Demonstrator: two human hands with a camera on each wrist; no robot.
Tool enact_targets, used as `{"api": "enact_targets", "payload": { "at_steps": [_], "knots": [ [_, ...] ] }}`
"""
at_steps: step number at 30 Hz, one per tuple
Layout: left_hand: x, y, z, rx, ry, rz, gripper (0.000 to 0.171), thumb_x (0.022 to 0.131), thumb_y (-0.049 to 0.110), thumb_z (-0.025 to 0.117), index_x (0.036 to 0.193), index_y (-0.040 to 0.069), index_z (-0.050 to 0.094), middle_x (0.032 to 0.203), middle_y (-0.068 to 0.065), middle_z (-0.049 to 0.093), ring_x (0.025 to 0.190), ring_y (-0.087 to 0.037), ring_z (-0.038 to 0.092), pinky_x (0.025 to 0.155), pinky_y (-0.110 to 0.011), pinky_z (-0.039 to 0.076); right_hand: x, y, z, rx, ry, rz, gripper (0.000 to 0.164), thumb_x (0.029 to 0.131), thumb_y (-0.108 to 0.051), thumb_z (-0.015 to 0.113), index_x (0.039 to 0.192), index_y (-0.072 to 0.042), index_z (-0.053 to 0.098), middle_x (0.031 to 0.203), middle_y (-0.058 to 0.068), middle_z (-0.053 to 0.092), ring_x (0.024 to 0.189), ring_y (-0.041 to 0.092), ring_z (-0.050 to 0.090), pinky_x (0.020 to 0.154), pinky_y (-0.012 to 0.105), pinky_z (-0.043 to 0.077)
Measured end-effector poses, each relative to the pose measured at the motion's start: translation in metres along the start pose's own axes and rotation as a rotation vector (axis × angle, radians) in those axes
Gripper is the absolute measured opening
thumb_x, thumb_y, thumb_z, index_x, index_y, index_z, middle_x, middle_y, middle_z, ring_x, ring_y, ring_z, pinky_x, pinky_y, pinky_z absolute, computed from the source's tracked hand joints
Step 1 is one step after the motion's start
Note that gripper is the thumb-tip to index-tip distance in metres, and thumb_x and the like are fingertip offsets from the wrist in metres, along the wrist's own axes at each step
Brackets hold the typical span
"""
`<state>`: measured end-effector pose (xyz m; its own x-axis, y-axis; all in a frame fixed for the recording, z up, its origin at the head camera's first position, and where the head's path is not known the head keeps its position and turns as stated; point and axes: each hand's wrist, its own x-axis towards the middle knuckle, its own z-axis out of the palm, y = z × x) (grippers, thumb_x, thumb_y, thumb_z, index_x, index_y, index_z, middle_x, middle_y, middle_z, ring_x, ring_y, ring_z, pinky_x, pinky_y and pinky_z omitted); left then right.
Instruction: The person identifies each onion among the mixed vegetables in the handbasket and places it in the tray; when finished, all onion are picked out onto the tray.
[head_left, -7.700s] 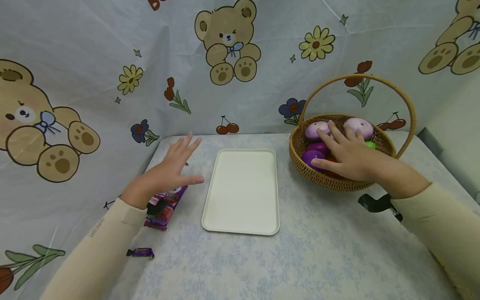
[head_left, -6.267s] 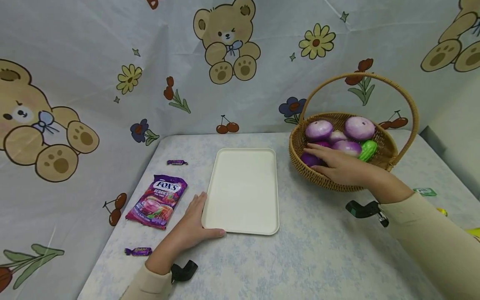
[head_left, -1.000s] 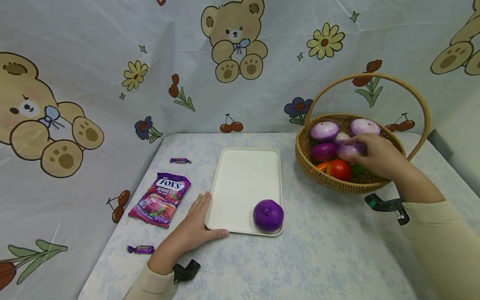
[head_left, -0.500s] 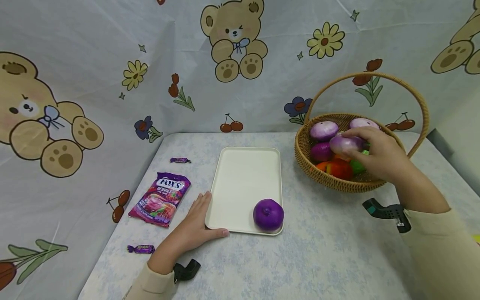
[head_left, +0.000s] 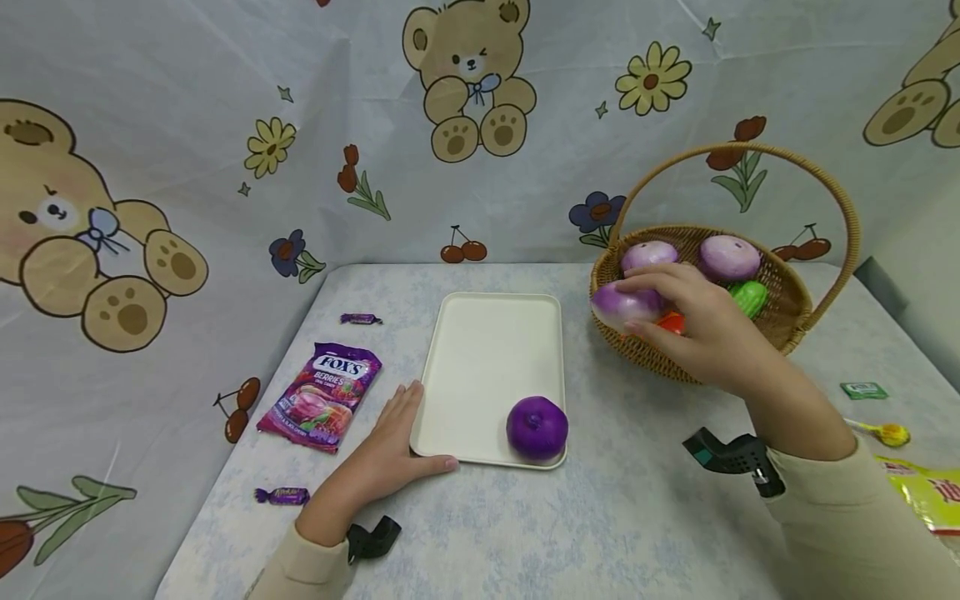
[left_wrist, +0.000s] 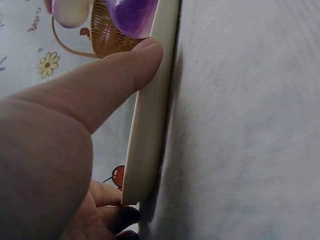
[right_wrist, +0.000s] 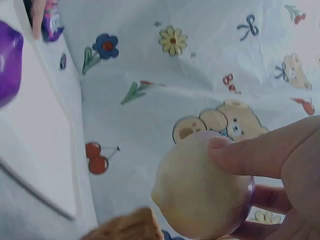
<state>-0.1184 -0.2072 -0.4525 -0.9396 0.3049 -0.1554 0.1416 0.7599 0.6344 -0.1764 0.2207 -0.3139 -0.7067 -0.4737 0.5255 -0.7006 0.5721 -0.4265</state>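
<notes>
My right hand (head_left: 708, 333) holds a purple-and-white, turnip-like vegetable (head_left: 626, 307) over the left rim of the wicker basket (head_left: 797, 321). In the right wrist view, the vegetable's pale underside (right_wrist: 200, 187) has a small nub, and the thumb presses its side with fingers behind. My left hand (head_left: 386, 446) rests against the front left corner of the white tray (head_left: 491, 367), thumb along the front edge and fingers along the left side. A round purple vegetable (head_left: 537, 429) sits in the tray's front right corner. My right hand hides part of the basket's contents.
Still in the basket are two pale purple vegetables, one at the back right (head_left: 729, 257), a green one (head_left: 750, 297) and something orange-red (head_left: 672, 322). A candy bag (head_left: 324, 398) and wrapped candies (head_left: 282, 497) lie left. A green packet (head_left: 864, 390) and yellow bag (head_left: 926, 492) lie right.
Earlier, the tray held nothing; now the round purple vegetable is on it. In the last second my right hand has lifted the turnip-like vegetable and moved it left. My left hand has stayed still.
</notes>
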Motion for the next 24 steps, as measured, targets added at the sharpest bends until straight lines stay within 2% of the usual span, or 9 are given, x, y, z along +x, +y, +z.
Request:
{"api": "enact_targets", "payload": {
  "at_steps": [4,8,12,18,24],
  "knots": [
    [0.001,0.000,0.000,0.001,-0.003,-0.002,0.135,0.079,0.072,0.081,0.169,0.006,0.006,0.175,-0.009,0.004,0.159,-0.026,-0.007,0.123,-0.060,0.007,0.004,-0.011,0.013,0.035,0.001,-0.101,0.052,0.083,0.006,0.087,0.131,-0.003,0.070,0.132,0.010,0.066,0.123,0.031,0.060,0.105,0.015,0.037],
    [0.001,0.000,0.001,0.006,0.003,0.005,0.134,0.080,0.071,0.081,0.169,0.005,0.007,0.175,-0.011,0.005,0.159,-0.028,-0.006,0.122,-0.061,0.007,0.006,-0.020,0.029,0.086,-0.026,-0.130,0.049,0.084,0.006,0.086,0.129,-0.003,0.070,0.133,0.010,0.065,0.123,0.029,0.061,0.106,0.016,0.039],
    [0.002,0.000,0.001,0.007,0.009,0.010,0.133,0.080,0.071,0.081,0.169,0.004,0.008,0.175,-0.012,0.006,0.159,-0.030,-0.005,0.122,-0.062,0.008,0.006,-0.023,0.047,0.127,-0.068,-0.104,0.046,0.087,0.003,0.085,0.129,-0.005,0.070,0.135,0.010,0.063,0.126,0.027,0.059,0.105,0.021,0.043],
    [0.001,0.002,0.001,0.004,0.007,0.007,0.133,0.080,0.070,0.082,0.169,0.004,0.008,0.175,-0.011,0.006,0.159,-0.030,-0.005,0.122,-0.063,0.008,0.002,-0.020,0.073,0.157,-0.152,-0.035,0.043,0.089,-0.002,0.085,0.130,-0.008,0.071,0.136,0.008,0.062,0.128,0.028,0.058,0.101,0.044,0.052],
    [0.001,0.003,0.000,0.010,0.005,-0.010,0.134,0.079,0.070,0.083,0.169,0.005,0.007,0.175,-0.010,0.005,0.159,-0.028,-0.006,0.122,-0.062,0.008,0.001,-0.012,0.093,0.184,-0.185,-0.009,0.040,0.090,-0.001,0.083,0.128,-0.006,0.072,0.134,0.009,0.063,0.124,0.029,0.060,0.100,0.048,0.052]
  ]
}}
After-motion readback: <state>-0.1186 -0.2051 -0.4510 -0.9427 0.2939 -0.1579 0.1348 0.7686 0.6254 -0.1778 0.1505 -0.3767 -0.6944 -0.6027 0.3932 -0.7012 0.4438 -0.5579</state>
